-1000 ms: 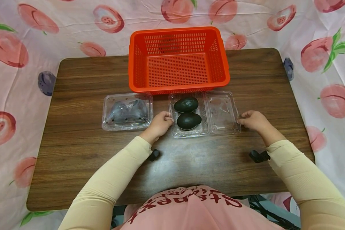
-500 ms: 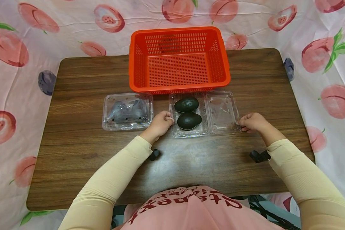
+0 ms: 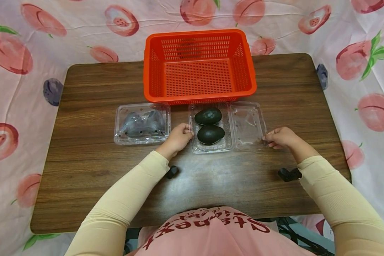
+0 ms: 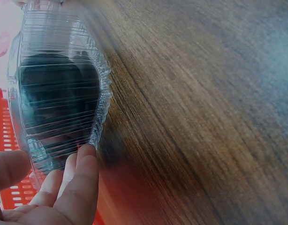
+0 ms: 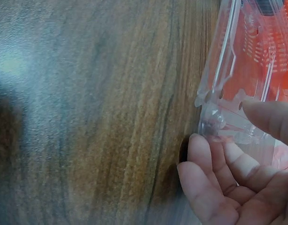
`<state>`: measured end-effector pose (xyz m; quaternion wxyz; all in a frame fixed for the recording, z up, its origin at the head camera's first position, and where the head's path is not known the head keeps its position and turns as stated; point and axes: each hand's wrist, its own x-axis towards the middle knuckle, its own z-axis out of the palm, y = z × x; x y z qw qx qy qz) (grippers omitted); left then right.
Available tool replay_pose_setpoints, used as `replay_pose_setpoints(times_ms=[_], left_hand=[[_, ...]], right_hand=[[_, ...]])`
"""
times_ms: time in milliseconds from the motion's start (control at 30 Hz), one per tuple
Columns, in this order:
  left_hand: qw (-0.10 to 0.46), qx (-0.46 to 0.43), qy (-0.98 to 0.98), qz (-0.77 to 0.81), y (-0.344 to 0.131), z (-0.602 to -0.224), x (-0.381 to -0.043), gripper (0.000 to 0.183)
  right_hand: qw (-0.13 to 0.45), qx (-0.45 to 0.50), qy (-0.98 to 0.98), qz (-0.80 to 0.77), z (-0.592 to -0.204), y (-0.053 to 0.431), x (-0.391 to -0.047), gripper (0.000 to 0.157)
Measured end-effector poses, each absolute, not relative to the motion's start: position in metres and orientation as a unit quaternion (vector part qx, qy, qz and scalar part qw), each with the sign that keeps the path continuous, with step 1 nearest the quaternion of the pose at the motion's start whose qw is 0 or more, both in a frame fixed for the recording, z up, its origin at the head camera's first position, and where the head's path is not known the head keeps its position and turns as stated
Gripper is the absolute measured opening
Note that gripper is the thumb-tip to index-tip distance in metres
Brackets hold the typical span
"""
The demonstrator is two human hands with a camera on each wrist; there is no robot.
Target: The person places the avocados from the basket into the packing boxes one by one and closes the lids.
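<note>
A clear plastic clamshell box [image 3: 228, 142] lies unfolded in the middle of the table in the head view. Two dark green avocados [image 3: 211, 134] sit in its base, one behind the other. To the right its lid [image 3: 245, 126] lies folded back. My left hand [image 3: 178, 138] holds the base's left rim; in the left wrist view the fingers [image 4: 85, 164] touch the ribbed side wall and the thumb is at the rim. At the lid's outer front corner my right hand [image 3: 282, 137] pinches the edge, with the thumb [image 5: 270, 117] above and fingers below.
An orange-red plastic basket [image 3: 198, 99] stands just behind the boxes. Left of my left hand lies a closed clear clamshell [image 3: 142, 140] with dark contents blurred by its lid. Black wrist cameras [image 3: 289, 174] sit below the sleeves. Fruit-patterned cloth surrounds the wooden table [image 3: 92, 170].
My right hand has shifted slightly toward me and left along the lid's edge, and its fingers have closed on the corner. The left hand and the avocados have stayed in place.
</note>
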<state>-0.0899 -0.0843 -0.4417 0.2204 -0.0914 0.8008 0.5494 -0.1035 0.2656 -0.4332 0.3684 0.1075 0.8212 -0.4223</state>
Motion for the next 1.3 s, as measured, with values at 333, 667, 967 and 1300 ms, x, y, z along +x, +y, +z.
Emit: replay_pose_setpoints(times_ms=[333,667,967,1300], left_hand=[[0.221,-0.09,0.805,0.543,-0.083,-0.441,-0.089,0.023],[0.23,-0.086,0.805,0.541,-0.082,-0.44,-0.086,0.025],[0.225,-0.084,0.809,0.537,-0.081,-0.441,-0.085,0.026],[0.216,-0.08,0.81,0.54,-0.077,-0.441,-0.079,0.022]], right_hand=[[0.396,0.111,0.787,-0.461,-0.431,0.28,-0.101,0.046],[0.382,0.089,0.764,-0.512,-0.43,0.294,-0.094,0.042],[0.35,0.09,0.743,-0.563,-0.423,0.295,-0.088,0.036],[0.327,0.093,0.707,-0.62,-0.412,0.301,-0.078,0.026]])
